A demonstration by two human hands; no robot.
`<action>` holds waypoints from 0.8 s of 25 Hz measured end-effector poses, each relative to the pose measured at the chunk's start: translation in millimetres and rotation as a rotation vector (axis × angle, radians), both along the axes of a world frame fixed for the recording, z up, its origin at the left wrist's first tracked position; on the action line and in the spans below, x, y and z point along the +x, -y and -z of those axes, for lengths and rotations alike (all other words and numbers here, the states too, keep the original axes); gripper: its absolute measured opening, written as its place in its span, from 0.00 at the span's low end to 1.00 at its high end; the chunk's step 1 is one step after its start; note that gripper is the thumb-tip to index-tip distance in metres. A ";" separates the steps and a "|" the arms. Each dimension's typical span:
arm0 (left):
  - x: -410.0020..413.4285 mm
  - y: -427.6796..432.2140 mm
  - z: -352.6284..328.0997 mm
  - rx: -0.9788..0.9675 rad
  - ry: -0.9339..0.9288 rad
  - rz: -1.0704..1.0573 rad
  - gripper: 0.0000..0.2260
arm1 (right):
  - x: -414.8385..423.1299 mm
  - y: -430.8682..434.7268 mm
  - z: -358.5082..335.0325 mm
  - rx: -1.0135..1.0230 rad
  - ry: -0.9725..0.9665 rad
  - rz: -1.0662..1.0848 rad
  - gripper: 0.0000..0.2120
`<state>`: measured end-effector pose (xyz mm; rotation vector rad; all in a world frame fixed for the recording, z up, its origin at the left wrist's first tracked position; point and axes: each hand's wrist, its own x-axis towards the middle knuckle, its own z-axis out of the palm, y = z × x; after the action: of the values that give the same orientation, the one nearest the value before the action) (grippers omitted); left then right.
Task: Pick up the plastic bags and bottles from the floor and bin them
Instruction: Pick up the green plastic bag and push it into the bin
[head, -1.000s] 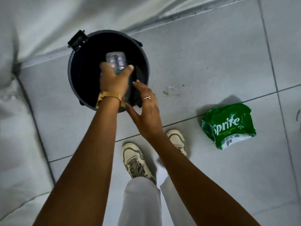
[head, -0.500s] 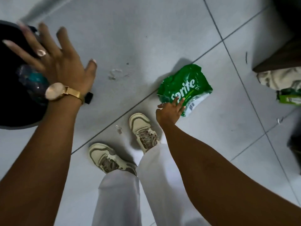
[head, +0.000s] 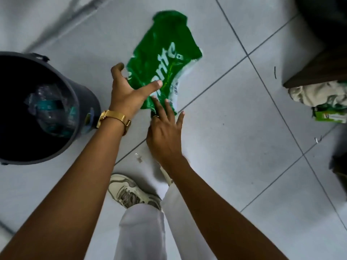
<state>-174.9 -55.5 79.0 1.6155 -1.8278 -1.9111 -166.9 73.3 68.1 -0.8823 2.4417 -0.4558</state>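
Green plastic bag (head: 161,61) lifted off the floor, right of the bin (head: 88,102); left hand (head: 127,89) grasps its lower edge, thumb on top; right hand (head: 165,136) pinches the bottom corner; advise bunching it, then carrying it left over the bin's mouth.

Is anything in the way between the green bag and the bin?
Nothing visible blocks it. The green Sprite bag is lifted in both hands, and the black bin stands open to its left, with only the left hand between them.
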 end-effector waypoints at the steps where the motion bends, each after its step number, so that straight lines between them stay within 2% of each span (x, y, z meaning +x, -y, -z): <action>1: 11.2 9.6 -13.2 -0.053 -0.045 -0.103 0.33 | 7.9 10.8 -13.3 -0.090 -0.068 -0.076 0.13; 4: 66.7 40.3 -49.4 -0.197 -0.069 -0.407 0.21 | 23.6 40.3 -43.5 -0.336 -0.129 -0.150 0.11; 6: 122.2 58.4 -67.8 -0.185 -0.027 -0.615 0.14 | 36.4 62.7 -57.8 -0.457 -0.089 -0.175 0.08; 8: 170.9 70.2 -75.4 -0.075 0.060 -0.745 0.14 | 47.6 86.8 -65.6 -0.461 -0.038 -0.234 0.06; 11: 212.3 77.3 -67.4 0.194 0.195 -0.751 0.19 | 61.5 117.2 -69.9 -0.347 0.056 -0.402 0.08; 13: 222.3 76.4 -61.7 0.196 0.280 -0.689 0.24 | 70.4 127.8 -64.4 -0.220 0.053 -0.587 0.10; 15: 225.2 70.7 -53.2 -0.044 0.461 -0.488 0.33 | 77.7 137.3 -54.9 -0.036 -0.006 -0.757 0.13; 17: 223.1 62.7 -45.6 -0.356 0.630 -0.211 0.33 | 86.4 151.0 -45.6 0.147 -0.107 -0.803 0.11; 18: 219.7 60.5 -42.1 -0.479 0.656 -0.075 0.32 | 89.4 160.3 -42.3 0.218 -0.162 -0.786 0.09; 20: 213.1 64.9 -30.2 -0.548 0.652 0.136 0.30 | 96.2 180.4 -35.5 0.338 -0.285 -0.786 0.05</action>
<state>38.3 -120.3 109.2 2.0511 -2.4351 -0.7897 -70.6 -107.1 103.6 -1.7009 2.0649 0.3754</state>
